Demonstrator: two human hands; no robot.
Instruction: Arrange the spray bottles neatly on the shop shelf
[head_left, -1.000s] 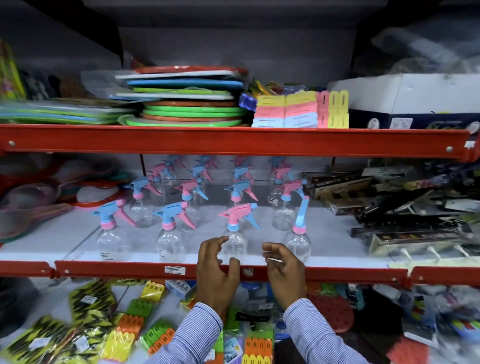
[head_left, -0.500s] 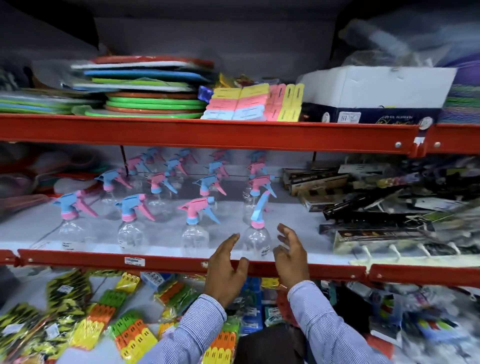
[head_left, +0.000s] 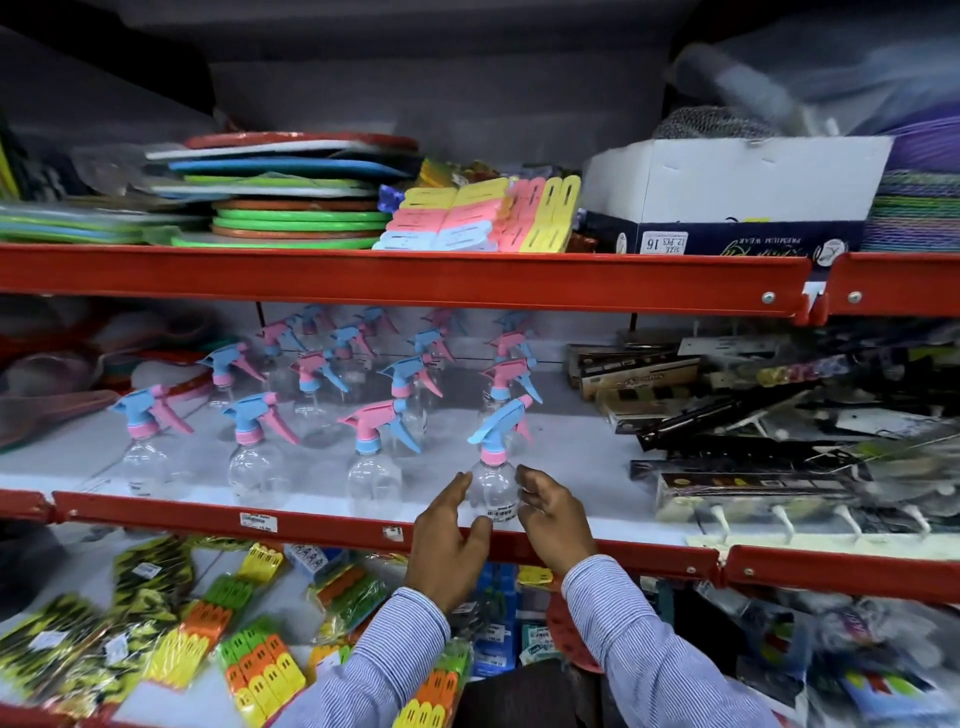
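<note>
Several clear spray bottles with pink and blue trigger heads stand in rows on the white middle shelf (head_left: 576, 457). The front row holds a left bottle (head_left: 148, 457), a second (head_left: 254, 462), a third (head_left: 371, 473) and the rightmost bottle (head_left: 493, 491), whose blue trigger head tilts to the left. My left hand (head_left: 449, 540) presses that rightmost bottle's left side, thumb in front of its base. My right hand (head_left: 553, 519) cups its right side. Both hands reach over the red shelf lip (head_left: 322, 527).
Dark flat boxes and hook racks (head_left: 753, 447) crowd the shelf right of the bottles. Above, the upper shelf carries stacked coloured mats (head_left: 296, 208) and a white carton (head_left: 727, 192). Packets of clothes pegs (head_left: 208, 634) fill the shelf below.
My hands have risen from the red lip and closed around the rightmost front bottle. Its trigger head has turned from end-on towards the left. The view has shifted right.
</note>
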